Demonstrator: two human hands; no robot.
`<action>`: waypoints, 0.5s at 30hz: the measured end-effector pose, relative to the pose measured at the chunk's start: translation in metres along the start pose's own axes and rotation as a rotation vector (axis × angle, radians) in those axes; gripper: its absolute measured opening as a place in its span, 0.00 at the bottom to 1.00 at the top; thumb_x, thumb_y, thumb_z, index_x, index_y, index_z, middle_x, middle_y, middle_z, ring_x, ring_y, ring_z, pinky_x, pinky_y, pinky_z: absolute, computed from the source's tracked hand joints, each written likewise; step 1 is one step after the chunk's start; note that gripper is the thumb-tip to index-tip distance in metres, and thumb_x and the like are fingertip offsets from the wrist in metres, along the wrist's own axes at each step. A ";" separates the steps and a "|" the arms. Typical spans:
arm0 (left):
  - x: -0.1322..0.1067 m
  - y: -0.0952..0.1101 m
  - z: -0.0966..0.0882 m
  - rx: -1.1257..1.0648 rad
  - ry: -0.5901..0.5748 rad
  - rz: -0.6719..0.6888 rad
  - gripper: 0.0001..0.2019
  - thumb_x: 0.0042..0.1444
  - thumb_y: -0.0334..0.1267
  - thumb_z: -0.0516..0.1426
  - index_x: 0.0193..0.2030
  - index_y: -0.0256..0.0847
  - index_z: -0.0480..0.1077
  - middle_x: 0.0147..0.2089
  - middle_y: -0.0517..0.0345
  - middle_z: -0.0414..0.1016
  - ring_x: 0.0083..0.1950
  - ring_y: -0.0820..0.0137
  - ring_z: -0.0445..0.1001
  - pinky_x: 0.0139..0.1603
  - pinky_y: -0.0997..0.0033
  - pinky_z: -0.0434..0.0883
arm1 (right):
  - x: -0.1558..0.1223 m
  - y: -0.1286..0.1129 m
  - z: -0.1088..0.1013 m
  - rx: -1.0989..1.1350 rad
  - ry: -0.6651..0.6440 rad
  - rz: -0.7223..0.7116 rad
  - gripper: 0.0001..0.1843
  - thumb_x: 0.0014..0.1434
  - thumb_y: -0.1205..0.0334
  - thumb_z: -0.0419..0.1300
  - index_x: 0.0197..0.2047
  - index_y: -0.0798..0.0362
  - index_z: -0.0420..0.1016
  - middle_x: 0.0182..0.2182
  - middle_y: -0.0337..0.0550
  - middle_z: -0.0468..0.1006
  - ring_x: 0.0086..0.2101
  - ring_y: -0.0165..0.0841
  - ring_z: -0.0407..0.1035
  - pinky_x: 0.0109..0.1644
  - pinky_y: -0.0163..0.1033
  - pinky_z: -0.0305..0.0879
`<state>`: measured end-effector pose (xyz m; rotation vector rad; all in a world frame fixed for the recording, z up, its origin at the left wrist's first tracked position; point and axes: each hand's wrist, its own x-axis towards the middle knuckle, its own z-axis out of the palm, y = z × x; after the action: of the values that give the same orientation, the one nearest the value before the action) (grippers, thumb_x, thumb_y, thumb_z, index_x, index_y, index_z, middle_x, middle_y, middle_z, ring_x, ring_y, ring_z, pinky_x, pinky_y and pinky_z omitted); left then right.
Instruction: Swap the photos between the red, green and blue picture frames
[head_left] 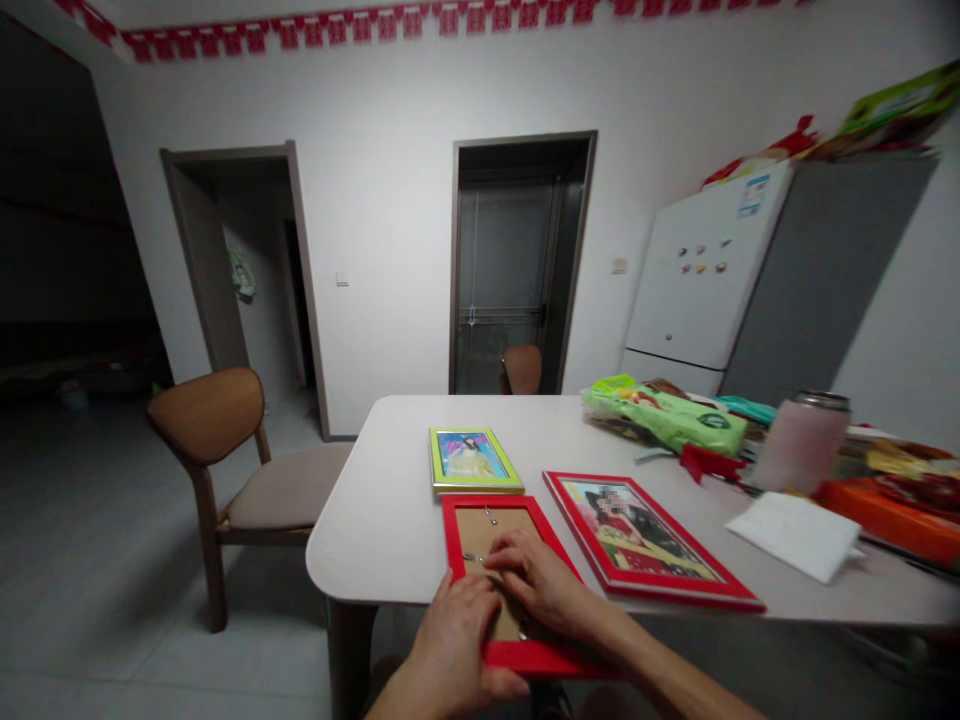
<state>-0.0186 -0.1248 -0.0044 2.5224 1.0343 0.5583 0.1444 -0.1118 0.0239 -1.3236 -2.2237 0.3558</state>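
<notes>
A red picture frame (450, 530) lies face down at the table's near edge, its brown backing board (469, 522) turned up. Small metal clips, one of them a clip (491, 516) at the far side, sit on that backing. My left hand (457, 625) grips the frame's near left side, thumb along the near edge. Bent over the backing is my right hand (536, 580), fingers curled together with the tips beside a metal clip (474, 558); whatever they pinch is hidden. Beyond lies a yellow-green picture frame (474, 460), face up. To the right, a larger red picture frame (652, 545) shows a photo.
On the white table's (382, 500) right side are a green packet (667, 415), a pink jar (802, 440), white tissue (795, 535) and an orange box (892, 520). A wooden chair (225, 450) stands at the left. Behind the table is a fridge (697, 270).
</notes>
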 end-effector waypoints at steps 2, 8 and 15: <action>-0.001 0.000 0.000 0.003 -0.019 -0.014 0.36 0.33 0.50 0.63 0.51 0.44 0.59 0.55 0.55 0.60 0.55 0.62 0.57 0.58 0.60 0.48 | -0.016 -0.002 -0.007 0.011 -0.047 -0.040 0.16 0.48 0.71 0.48 0.34 0.49 0.75 0.35 0.43 0.70 0.39 0.32 0.62 0.45 0.37 0.57; -0.002 0.001 0.001 0.028 -0.008 -0.049 0.35 0.32 0.52 0.63 0.48 0.39 0.62 0.55 0.50 0.60 0.55 0.60 0.57 0.58 0.60 0.50 | -0.045 -0.003 -0.016 -0.084 -0.127 -0.148 0.18 0.43 0.73 0.48 0.33 0.47 0.74 0.38 0.41 0.69 0.40 0.33 0.59 0.47 0.41 0.55; -0.003 0.001 0.000 0.058 -0.011 -0.055 0.35 0.32 0.51 0.63 0.48 0.39 0.61 0.56 0.50 0.59 0.56 0.60 0.57 0.58 0.59 0.50 | -0.056 -0.015 -0.028 -0.090 -0.148 -0.187 0.16 0.50 0.68 0.48 0.37 0.47 0.73 0.41 0.42 0.70 0.44 0.35 0.58 0.50 0.43 0.53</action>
<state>-0.0201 -0.1273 -0.0047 2.5350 1.1275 0.5053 0.1708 -0.1691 0.0374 -1.1538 -2.4907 0.2952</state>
